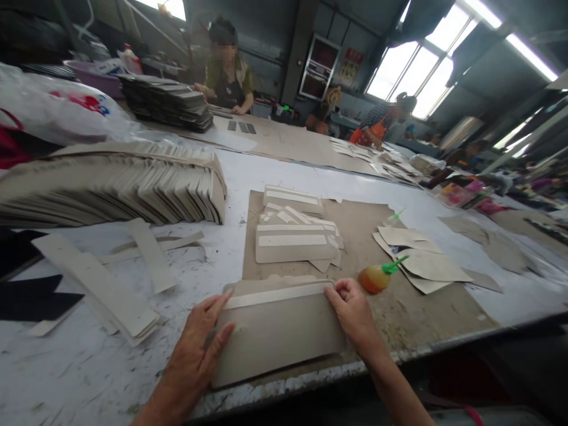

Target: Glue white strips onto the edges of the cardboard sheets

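A grey-beige panel [279, 337] lies at the table's front edge, with a pale strip [275, 294] along its far side. My left hand [199, 343] rests on the panel's left end, thumb and fingers apart, fingertips by the strip's end. At the far right corner, my right hand [352, 307] pinches the panel and the strip's end between thumb and bent fingers. Just beyond sit similar panels with pale strips [293, 239], stacked on a brown sheet [355, 225]. Right of my right hand is a bottle of amber liquid with a green nozzle [374, 279].
Loose pale strips [102, 284] and black pieces [39, 299] lie left, before a long row of stacked panels [115, 183]. Cream pieces [430, 260] lie right, near a second nozzle bottle [393, 220]. Across the table, a person [228, 77] works by a dark stack [164, 100].
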`<state>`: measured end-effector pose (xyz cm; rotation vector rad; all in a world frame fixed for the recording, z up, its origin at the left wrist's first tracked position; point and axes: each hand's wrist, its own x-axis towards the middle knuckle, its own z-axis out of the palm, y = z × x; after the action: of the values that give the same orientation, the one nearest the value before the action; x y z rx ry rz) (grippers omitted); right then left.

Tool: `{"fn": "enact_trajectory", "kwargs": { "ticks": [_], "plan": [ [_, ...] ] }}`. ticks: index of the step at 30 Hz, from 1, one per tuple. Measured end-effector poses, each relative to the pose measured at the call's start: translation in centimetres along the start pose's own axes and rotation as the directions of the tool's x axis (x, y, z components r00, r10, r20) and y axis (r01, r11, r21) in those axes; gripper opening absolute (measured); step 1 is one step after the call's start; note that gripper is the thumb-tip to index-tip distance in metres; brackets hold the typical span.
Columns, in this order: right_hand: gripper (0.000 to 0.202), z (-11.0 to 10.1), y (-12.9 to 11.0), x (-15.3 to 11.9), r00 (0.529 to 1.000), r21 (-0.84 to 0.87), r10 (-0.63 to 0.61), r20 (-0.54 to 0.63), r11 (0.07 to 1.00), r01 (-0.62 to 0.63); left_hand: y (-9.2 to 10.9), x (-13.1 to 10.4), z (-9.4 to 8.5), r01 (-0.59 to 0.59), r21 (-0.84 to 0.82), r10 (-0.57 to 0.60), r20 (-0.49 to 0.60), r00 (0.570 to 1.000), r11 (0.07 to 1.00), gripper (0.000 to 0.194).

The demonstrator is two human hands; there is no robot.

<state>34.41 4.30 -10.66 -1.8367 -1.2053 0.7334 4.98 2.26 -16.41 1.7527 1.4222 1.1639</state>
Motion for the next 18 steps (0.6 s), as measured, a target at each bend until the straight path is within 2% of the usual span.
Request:
{"fn": "enact_trajectory", "kwargs": {
  "ticks": [1, 2, 3, 4, 5, 6, 12, 15, 18],
  "plan": [
    [0.039, 0.1, 0.1, -0.2, 1.000, 0.041, 0.004, 0.014, 0.999, -0.004, 0.3, 0.2, -0.4, 0.169, -0.152, -0.172, -0.006, 0.985, 0.974, 0.050],
    [0.040, 0.1, 0.3, -0.3, 1.000, 0.082, 0.006, 0.024, 0.997, -0.008, 0.7, 0.4, -0.7, 0.328, -0.288, -0.338, 0.015, 0.941, 0.900, 0.059],
    [0.042, 0.1, 0.4, -0.5, 1.000, 0.119, 0.006, 0.030, 0.993, -0.010, 1.1, 0.7, -1.1, 0.454, -0.394, -0.472, 0.057, 0.880, 0.799, 0.069],
    [0.043, 0.2, 0.4, -0.7, 0.999, 0.150, 0.003, 0.035, 0.989, -0.009, 1.4, 1.0, -1.3, 0.543, -0.465, -0.563, 0.111, 0.819, 0.699, 0.076],
    [0.044, 0.2, 0.3, -0.9, 0.999, 0.183, 0.004, 0.040, 0.983, -0.011, 1.7, 1.3, -1.5, 0.593, -0.505, -0.604, 0.166, 0.780, 0.627, 0.081],
    [0.045, 0.3, 0.2, -1.1, 0.999, 0.226, 0.009, 0.046, 0.974, -0.019, 2.0, 1.5, -1.6, 0.610, -0.531, -0.609, 0.205, 0.766, 0.589, 0.082],
    [0.051, 0.7, -1.3, -2.5, 0.989, 0.515, 0.108, 0.102, 0.845, -0.146, 3.4, 1.6, -1.6, 0.589, -0.669, -0.556, 0.304, 0.774, 0.454, 0.054],
    [0.051, 0.7, -2.3, -3.1, 0.980, 0.574, 0.143, 0.140, 0.795, -0.198, 4.2, 1.5, -1.9, 0.587, -0.709, -0.547, 0.334, 0.767, 0.390, 0.052],
    [0.051, 0.6, -3.1, -3.7, 0.952, 0.594, 0.163, 0.258, 0.751, -0.289, 4.4, 1.4, -2.4, 0.600, -0.721, -0.561, 0.354, 0.749, 0.346, 0.055]
  ]
}}
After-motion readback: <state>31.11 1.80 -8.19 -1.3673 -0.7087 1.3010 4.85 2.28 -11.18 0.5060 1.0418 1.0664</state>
